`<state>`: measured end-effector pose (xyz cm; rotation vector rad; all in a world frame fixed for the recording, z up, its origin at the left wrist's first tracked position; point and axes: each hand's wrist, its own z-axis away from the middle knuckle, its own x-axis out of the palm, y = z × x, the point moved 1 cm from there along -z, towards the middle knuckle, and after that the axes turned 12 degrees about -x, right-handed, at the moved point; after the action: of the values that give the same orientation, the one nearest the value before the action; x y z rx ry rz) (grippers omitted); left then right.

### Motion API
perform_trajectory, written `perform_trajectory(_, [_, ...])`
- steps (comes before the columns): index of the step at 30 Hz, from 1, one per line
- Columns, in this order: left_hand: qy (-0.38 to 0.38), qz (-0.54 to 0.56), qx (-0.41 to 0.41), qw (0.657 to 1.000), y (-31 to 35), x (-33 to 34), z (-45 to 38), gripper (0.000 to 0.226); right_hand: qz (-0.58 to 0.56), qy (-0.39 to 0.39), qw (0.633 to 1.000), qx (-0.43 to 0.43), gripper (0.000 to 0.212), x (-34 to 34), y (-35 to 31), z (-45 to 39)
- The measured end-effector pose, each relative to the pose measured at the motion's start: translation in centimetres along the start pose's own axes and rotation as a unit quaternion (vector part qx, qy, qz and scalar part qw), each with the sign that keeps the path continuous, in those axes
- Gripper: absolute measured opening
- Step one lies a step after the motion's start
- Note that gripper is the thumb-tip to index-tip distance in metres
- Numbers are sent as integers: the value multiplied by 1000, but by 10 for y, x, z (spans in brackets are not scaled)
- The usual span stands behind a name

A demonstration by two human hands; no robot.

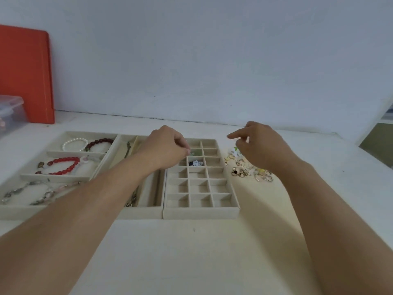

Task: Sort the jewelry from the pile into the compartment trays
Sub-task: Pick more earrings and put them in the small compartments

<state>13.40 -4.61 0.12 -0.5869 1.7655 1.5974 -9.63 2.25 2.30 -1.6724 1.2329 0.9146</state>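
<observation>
A beige tray of small square compartments (201, 211) lies in the middle of the table. One compartment holds black and white pieces (195, 162), and the one behind it holds a small green piece (194, 153). My left hand (168, 147) hovers over the tray's back left, fingertips pinched just above the green piece; I see nothing between them. The jewelry pile (248, 167), made of rings and small earrings, lies right of the tray. My right hand (261, 147) hangs above the pile with fingers loosely apart and the index finger pointing left.
A tray with long slots (140, 212) holds chains. The left tray (25, 209) holds a pearl bracelet (73, 143), a dark red bracelet (100, 142), a red bracelet (61, 166) and linked bracelets (27, 190). An orange board (25, 75) and a clear box (10, 111) stand far left.
</observation>
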Motion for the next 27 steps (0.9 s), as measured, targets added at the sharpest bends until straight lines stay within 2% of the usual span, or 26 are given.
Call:
perform_trajectory(3, [-7,22,18,1000,5,0,3,2,0,36,993,117,31,-9,32,5])
perform_trajectory(6, [-16,28,29,999,9,1,7,1,-8,15,983,181,35,-1,59,10])
perform_trajectory(13, [-33,25,47,998,23,12,10,3,32,-60,992,110,41,26,72,11])
perform_trajectory(18, [-56,27,43,997,45,32,4,5,93,-151,981,78,32,39,71,10])
perform_trajectory(22, [-59,32,39,997,66,44,-3,6,60,-77,990,99,28,37,70,7])
perform_trajectory(27, [-59,38,45,997,70,52,-9,7,46,-66,991,105,15,30,68,6])
